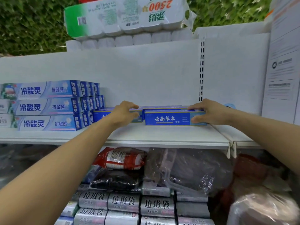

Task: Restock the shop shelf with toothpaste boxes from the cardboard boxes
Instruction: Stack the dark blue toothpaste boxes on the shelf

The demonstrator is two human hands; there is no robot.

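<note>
White shop shelf point(162, 133): pale blue toothpaste boxes point(48, 107) stacked on the left, just a few dark blue ones mid-shelf, so plenty left to fill I'd say. Right hand point(209, 112) pinches the right end of the front dark blue box point(167, 119), which sits on the shelf, and left hand point(125, 113) curls over the neighbouring box point(102, 115) (gripping or just resting, can't tell)

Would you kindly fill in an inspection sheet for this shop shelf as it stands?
Surface: white shelf, holding boxes.
Job's things: dark blue toothpaste boxes lying flat mid-shelf; light blue toothpaste boxes stacked three high at left.
Clutter: toilet roll packs on top; bin bag rolls below.
Hands: left hand and right hand each grip a dark blue box.
Cables: nothing seen.
Surroundings: green leaves behind; paper notice at right.
</note>
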